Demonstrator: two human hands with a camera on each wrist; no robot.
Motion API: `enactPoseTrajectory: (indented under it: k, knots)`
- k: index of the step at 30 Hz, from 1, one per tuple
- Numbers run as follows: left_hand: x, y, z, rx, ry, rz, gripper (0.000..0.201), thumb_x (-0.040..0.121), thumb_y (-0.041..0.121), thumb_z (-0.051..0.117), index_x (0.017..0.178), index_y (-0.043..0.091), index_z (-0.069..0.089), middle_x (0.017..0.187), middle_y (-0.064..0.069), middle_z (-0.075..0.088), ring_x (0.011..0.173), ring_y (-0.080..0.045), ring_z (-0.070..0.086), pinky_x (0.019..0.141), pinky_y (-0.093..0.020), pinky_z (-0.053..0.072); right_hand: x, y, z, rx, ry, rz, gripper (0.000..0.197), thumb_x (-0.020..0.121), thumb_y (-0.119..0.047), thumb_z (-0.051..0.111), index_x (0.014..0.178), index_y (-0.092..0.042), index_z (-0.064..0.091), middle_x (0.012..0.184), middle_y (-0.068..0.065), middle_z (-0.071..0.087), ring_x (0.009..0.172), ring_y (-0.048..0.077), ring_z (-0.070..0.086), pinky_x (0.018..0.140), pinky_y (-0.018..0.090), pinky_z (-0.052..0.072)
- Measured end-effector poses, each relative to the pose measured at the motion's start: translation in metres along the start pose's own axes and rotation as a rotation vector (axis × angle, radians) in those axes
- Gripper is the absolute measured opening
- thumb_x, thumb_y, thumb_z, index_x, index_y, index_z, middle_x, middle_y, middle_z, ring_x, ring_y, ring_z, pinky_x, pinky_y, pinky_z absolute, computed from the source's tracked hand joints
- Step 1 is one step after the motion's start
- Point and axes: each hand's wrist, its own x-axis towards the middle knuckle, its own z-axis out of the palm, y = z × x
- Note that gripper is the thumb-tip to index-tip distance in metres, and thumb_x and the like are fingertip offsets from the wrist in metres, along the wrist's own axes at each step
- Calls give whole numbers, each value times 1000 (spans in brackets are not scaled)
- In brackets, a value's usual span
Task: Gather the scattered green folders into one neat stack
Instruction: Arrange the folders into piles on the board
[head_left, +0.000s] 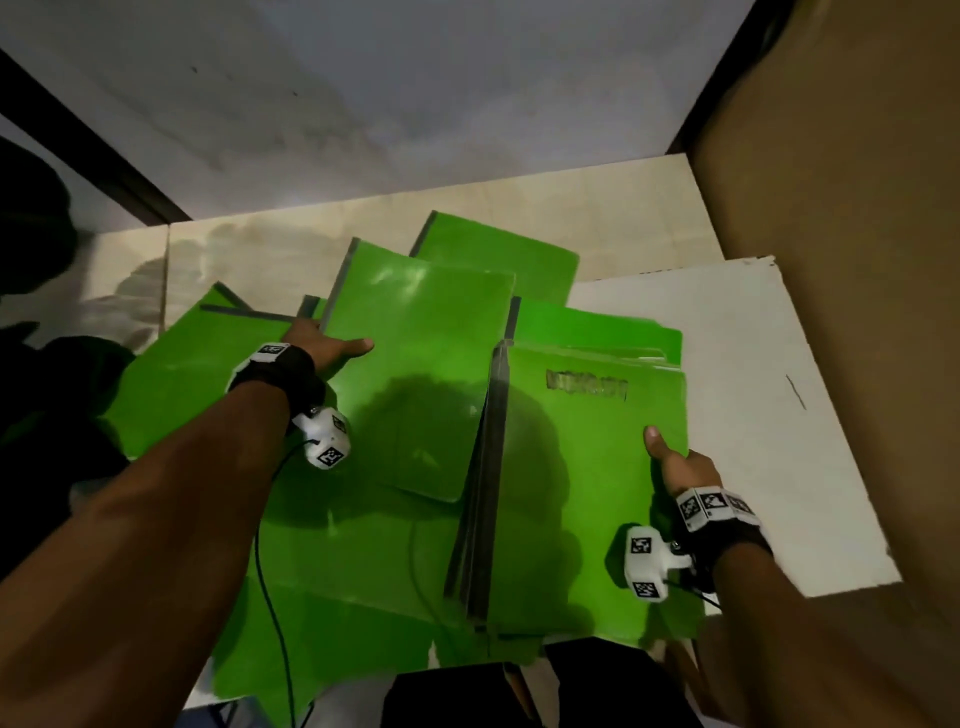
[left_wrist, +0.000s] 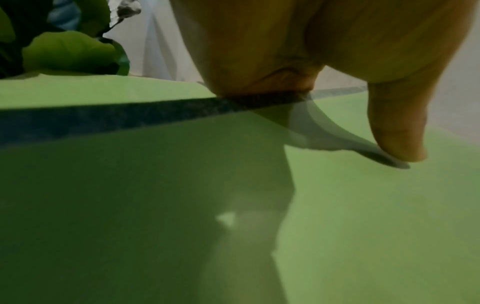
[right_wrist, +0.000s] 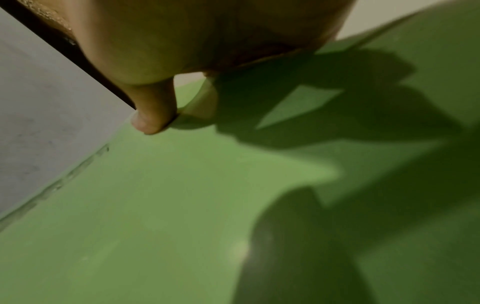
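Observation:
Several green folders with grey spines lie overlapping on a pale surface. My left hand (head_left: 332, 345) grips the grey-spined left edge of a tilted folder (head_left: 415, 374), thumb on its cover and fingers hidden beneath. In the left wrist view the thumb (left_wrist: 400, 127) presses that green cover (left_wrist: 363, 205). My right hand (head_left: 670, 457) holds the right edge of a small stack of folders (head_left: 582, 467) with a scraped label, thumb on top. The right wrist view shows that thumb (right_wrist: 153, 111) on the green cover (right_wrist: 155, 205). More folders lie at far left (head_left: 197, 374), behind (head_left: 498, 260) and underneath.
A white board (head_left: 753, 415) lies to the right under the stack. A brown cardboard wall (head_left: 857, 260) rises at the far right. A pale wall (head_left: 415, 104) stands behind. Dark cloth and leaves (left_wrist: 70, 51) sit at the left. Thin cables hang from both wrist cameras.

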Motion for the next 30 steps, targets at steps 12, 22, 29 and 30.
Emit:
enactPoseTrajectory:
  k: [12, 22, 29, 30]
  knots:
    - [-5, 23, -20, 109, -118, 105, 70, 64, 50, 80, 110, 2, 58, 106, -16, 64, 90, -32, 57, 78, -36, 46, 10, 4, -5, -17, -54, 46, 87, 85, -66, 52, 136, 5, 46, 140, 24, 48, 120, 38, 52, 95, 36, 39]
    - [-70, 57, -117, -154, 92, 79, 65, 62, 41, 85, 99, -6, 58, 88, -19, 63, 72, -32, 60, 61, -33, 49, 0, 0, -11, -65, -146, 38, 90, 77, -78, 47, 114, 2, 61, 117, 22, 62, 90, 33, 59, 77, 34, 42]
    - [-147, 63, -154, -588, 163, 288, 78, 41, 44, 91, 100, 5, 58, 89, -12, 62, 76, -21, 61, 73, -33, 50, -3, -1, -15, -68, -178, 7, 91, 76, -78, 50, 122, 0, 58, 121, 22, 61, 98, 36, 61, 84, 38, 47]
    - [-159, 61, -140, -606, 134, 315, 62, 55, 33, 89, 101, 7, 57, 91, -9, 63, 72, -13, 62, 72, -27, 50, -3, -1, -15, -58, -181, 1, 91, 77, -78, 49, 123, 0, 57, 123, 23, 60, 98, 36, 61, 84, 38, 47]
